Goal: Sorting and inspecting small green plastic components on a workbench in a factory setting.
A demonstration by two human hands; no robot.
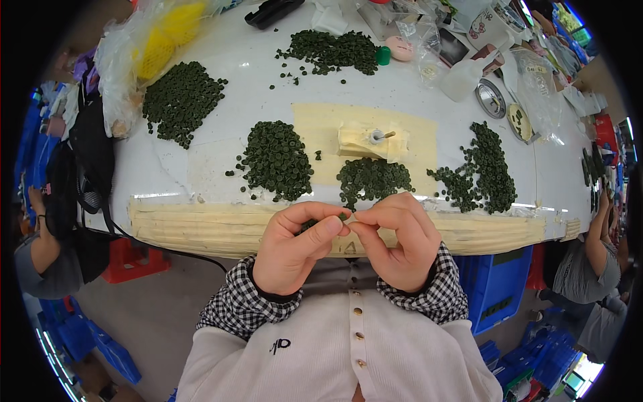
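Note:
Both of my hands meet above the taped front edge of the white table. My left hand (pixel 295 244) is closed round several small dark green round parts (pixel 309 225), and one of them pokes out between thumb and forefinger. Fingertips pinched together, my right hand (pixel 402 238) touches that part from the right; whatever lies between its tips is too small to make out. Just beyond my hands are a pile of green discs (pixel 375 179) and a larger pile of green ring-like parts (pixel 276 161). Behind the nearer pile, a tape-wrapped block (pixel 358 141) carries a short metal pin (pixel 385 136).
More green piles lie at the far left (pixel 184 100), far middle (pixel 331 52) and right (pixel 492 167). Plastic bags, a white bottle (pixel 462 79) and a round tin (pixel 491 98) crowd the far right. A blue crate (pixel 499 288) stands below the table's right edge. People sit at both sides.

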